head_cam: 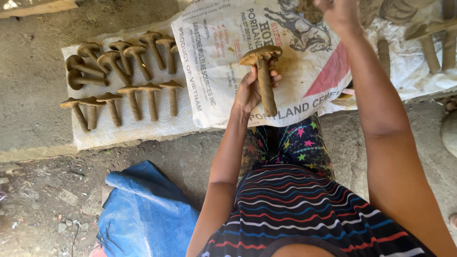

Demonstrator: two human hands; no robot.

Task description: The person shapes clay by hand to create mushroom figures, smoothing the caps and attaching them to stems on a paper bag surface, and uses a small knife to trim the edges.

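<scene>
Bare concrete floor (pixel 38 85), gritty. Directly on it: white woven mat (pixel 143 126) at left carrying rows of clay mushroom-shaped pieces (pixel 128 71), printed cement sack (pixel 214 57) overlapping mat's right edge, crumpled blue tarp (pixel 147 209) nearer, debris at lower left.

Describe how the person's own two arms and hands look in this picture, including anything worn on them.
Both arms are bare from shoulder to wrist: no sleeves, gloves, watch or bracelets show. The left hand has clay smeared on its fingers. The right hand is cut off by the top edge of the picture, so little of it shows. The top is sleeveless, dark with red, white and blue stripes.
</scene>
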